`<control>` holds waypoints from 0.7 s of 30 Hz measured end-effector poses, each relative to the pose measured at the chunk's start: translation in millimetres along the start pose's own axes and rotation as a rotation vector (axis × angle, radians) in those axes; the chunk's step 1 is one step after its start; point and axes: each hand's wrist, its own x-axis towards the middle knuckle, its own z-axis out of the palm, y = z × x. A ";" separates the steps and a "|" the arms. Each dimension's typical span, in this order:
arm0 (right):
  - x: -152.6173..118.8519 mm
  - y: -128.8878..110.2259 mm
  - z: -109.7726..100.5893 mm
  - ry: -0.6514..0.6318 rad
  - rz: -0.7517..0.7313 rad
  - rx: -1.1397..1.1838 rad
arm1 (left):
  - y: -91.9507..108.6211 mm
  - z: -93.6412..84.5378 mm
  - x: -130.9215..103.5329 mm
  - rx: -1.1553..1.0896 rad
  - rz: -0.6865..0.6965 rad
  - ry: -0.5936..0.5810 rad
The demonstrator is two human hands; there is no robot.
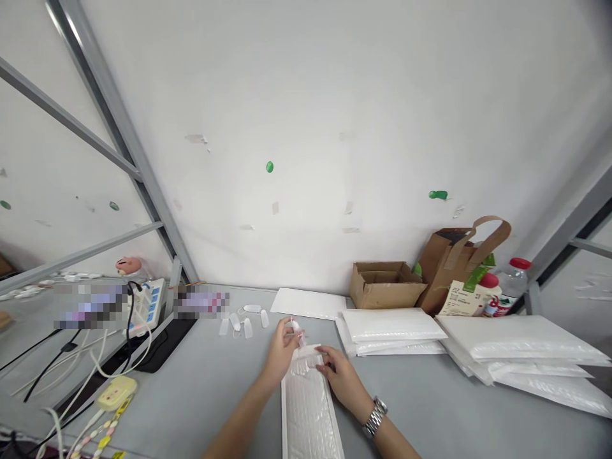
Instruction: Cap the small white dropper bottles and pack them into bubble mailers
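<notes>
A white bubble mailer [310,408] lies lengthwise on the grey table in front of me, its open end pointing away. My left hand [281,349] is at the left of that end, fingers pinched on a small white tag [295,324] just above the opening. At the right edge of the opening, my right hand [340,376] has thumb and fingers closed on the mailer's rim; a metal watch [375,415] is on that wrist. Several similar small white tags [248,328] lie loose on the table, beyond and left of my left hand.
Stacked bubble mailers [394,326] and a second stack [530,344] stand to the right. Behind them are a cardboard box [387,290], a paper bag [449,261] and a red-capped bottle [515,280]. A flat white sheet [306,303] lies by the wall. Left are a power strip [146,309] and cables.
</notes>
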 end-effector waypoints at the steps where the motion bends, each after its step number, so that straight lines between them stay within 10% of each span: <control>1: -0.2 -0.9 0.3 -0.024 0.011 0.011 | 1.6 0.9 -1.0 0.022 0.014 -0.006; 21: -0.4 -8.5 -4.6 -0.099 0.078 0.210 | 18.3 3.3 -18.2 0.499 0.039 -0.046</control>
